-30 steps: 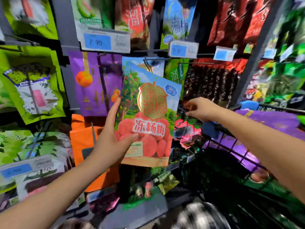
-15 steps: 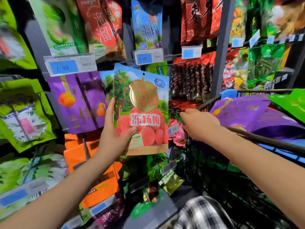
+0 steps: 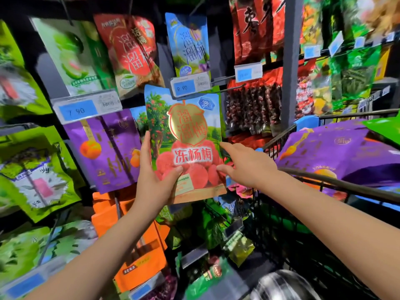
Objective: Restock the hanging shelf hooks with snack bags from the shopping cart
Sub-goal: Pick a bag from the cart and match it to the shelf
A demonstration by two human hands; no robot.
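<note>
The snack bag (image 3: 190, 135) is held up against the display by the left hand (image 3: 155, 180), which grips its lower left corner: the thumb is laid across the printed front and the fingers run up behind the left edge. The bag's top is raised to the level of the price tag (image 3: 188, 86), and its upper right part is overlapped by that tag, so the hang hole and the hook behind it cannot be seen.

What has changed is the right hand (image 3: 249, 167). Half a second ago it was curled at the rim of the shopping cart (image 3: 324, 177); now it has been brought across to the bag. Its fingers are spread, the forefinger is stretched out to touch the bag's right edge, and the thumb lies at the lower right corner — nothing is gripped by it. The bag itself has also been lifted a little higher against the tag.

This is judged to be the hanging step, now done with two hands: the bag is steadied on both sides so that its hole can be guided onto the hook. Whether it has already been threaded cannot be told. More purple bags (image 3: 337, 152) are still piled in the cart — restocking is far from finished.
</note>
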